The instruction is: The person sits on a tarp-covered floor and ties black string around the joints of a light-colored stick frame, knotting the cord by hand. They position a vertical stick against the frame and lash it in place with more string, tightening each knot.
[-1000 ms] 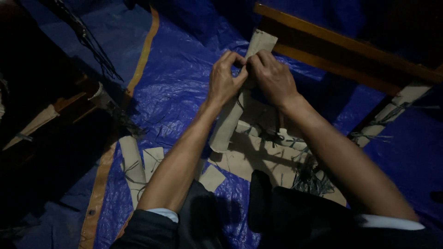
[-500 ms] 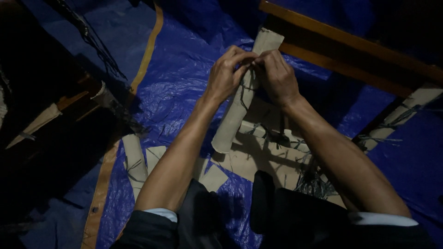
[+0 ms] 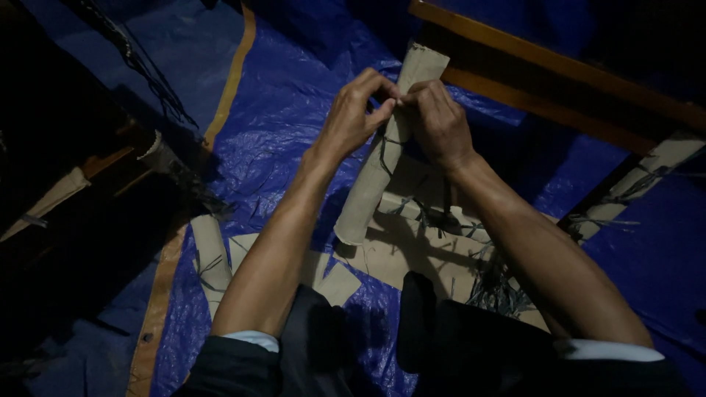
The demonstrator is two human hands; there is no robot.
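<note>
Views: one, head-worn.
Position: above the blue tarp (image 3: 294, 125), at the wearer's head.
Facing: steeply downward and forward, along both forearms.
Nearness: close; the left hand (image 3: 353, 117) and right hand (image 3: 440, 121) sit just above the tarp, centre frame.
Frame edges: wooden bar (image 3: 559, 70) beyond the tarp, upper right.
Shared field: no second view.

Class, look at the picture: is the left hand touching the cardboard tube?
Touching. The head view shows the left hand with its fingertips pinched against the cardboard tube, right beside the right hand.
</note>
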